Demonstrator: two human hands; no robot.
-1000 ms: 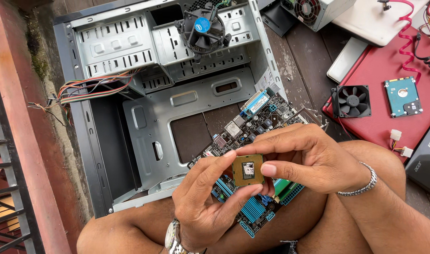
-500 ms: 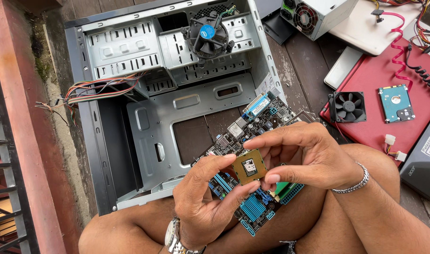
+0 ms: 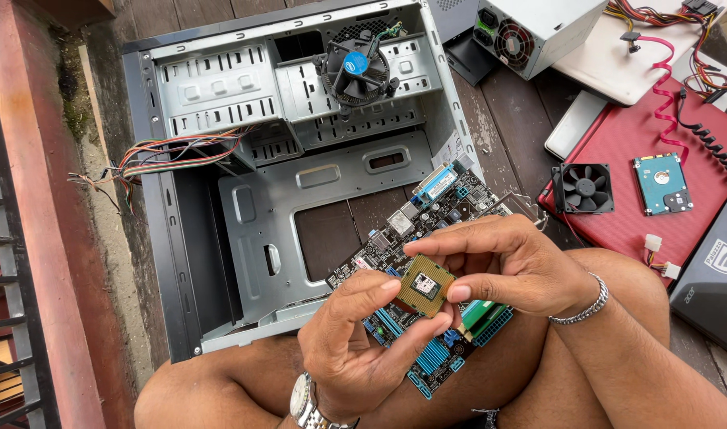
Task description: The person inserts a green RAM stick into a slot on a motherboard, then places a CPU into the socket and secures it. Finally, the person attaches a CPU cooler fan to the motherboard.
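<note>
Above the motherboard (image 3: 427,318) on the lap, processor chip (image 3: 425,285) pinched by its edges between left hand (image 3: 355,349) and right hand (image 3: 514,266) fingertips — liable to slip, drop, bend socket pins.

Bare-armed and bare-legged, with a silver metal wristwatch (image 3: 305,407) on the left wrist, a silver chain bracelet (image 3: 583,307) on the right.

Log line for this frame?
left hand: holds chip | right hand: pinches chip | below: motherboard on lap | behind: open case
</note>
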